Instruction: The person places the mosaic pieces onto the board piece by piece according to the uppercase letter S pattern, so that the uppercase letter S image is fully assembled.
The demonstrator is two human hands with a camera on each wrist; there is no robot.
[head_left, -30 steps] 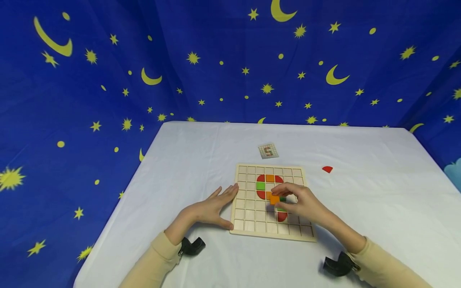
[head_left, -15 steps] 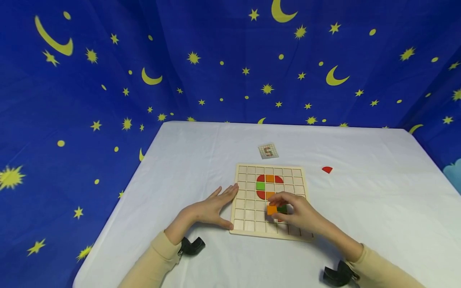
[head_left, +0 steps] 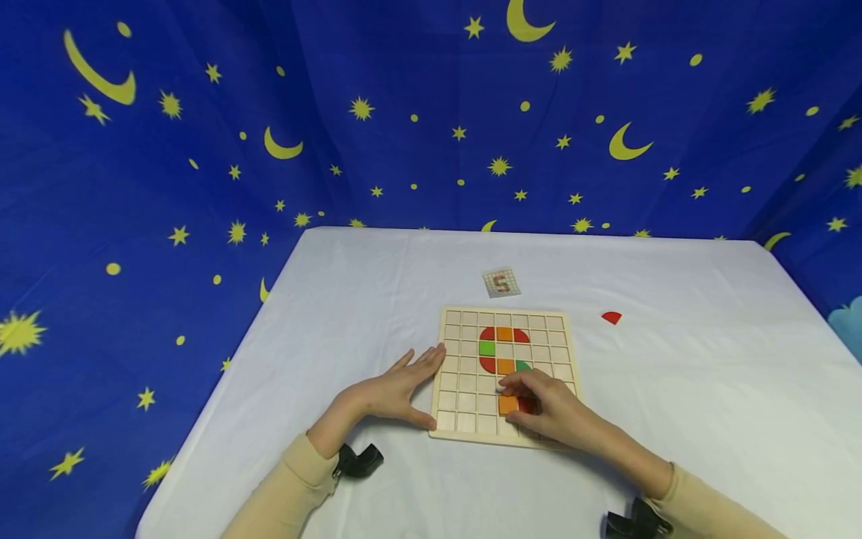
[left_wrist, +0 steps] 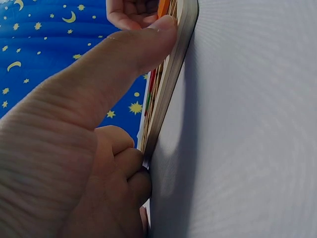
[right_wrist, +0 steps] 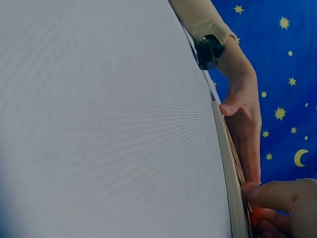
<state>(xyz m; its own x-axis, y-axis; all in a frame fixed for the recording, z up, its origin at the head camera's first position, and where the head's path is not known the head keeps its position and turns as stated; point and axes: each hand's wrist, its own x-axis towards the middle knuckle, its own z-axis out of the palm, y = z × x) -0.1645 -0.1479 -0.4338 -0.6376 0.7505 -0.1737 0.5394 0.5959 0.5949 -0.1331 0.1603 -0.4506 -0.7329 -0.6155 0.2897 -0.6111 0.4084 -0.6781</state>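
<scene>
A light wooden grid board [head_left: 468, 403] lies on the table. Set in its cells are red rounded pieces [head_left: 488, 364], orange squares [head_left: 505, 334], a light green square [head_left: 487, 348] and a darker green rounded piece [head_left: 522, 366]. My right hand [head_left: 555, 408] holds an orange square tile [head_left: 508, 406] between thumb and fingers, low over a cell near the board's front. A red piece [head_left: 527, 405] shows partly under that hand. My left hand [head_left: 397, 389] rests with straight, spread fingers along the board's left edge, its thumb [left_wrist: 161, 34] at the near corner.
Behind the board lies a small pattern card [head_left: 501, 283] showing a gridded S-like figure. One loose red quarter-round piece [head_left: 611, 317] sits to the right on the white tablecloth [head_left: 700, 359]. A blue star-and-moon curtain [head_left: 431, 142] hangs behind the table.
My right hand has moved toward the board's near edge with the orange square tile, uncovering the darker green piece. The left hand has stayed still.
</scene>
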